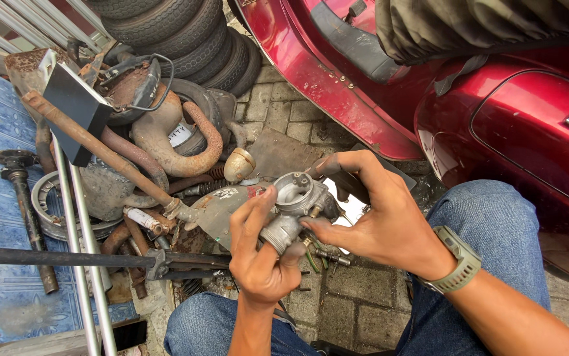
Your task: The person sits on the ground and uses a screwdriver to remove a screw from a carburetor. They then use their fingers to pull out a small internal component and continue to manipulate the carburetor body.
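I have both hands, left hand and right hand, gripping the carburetor. Risk: a slip drops it onto the paving, damaging the brass fittings.

The ground is grey paving bricks. Rusty exhaust pipes, stacked tyres and a red scooter rest on it.
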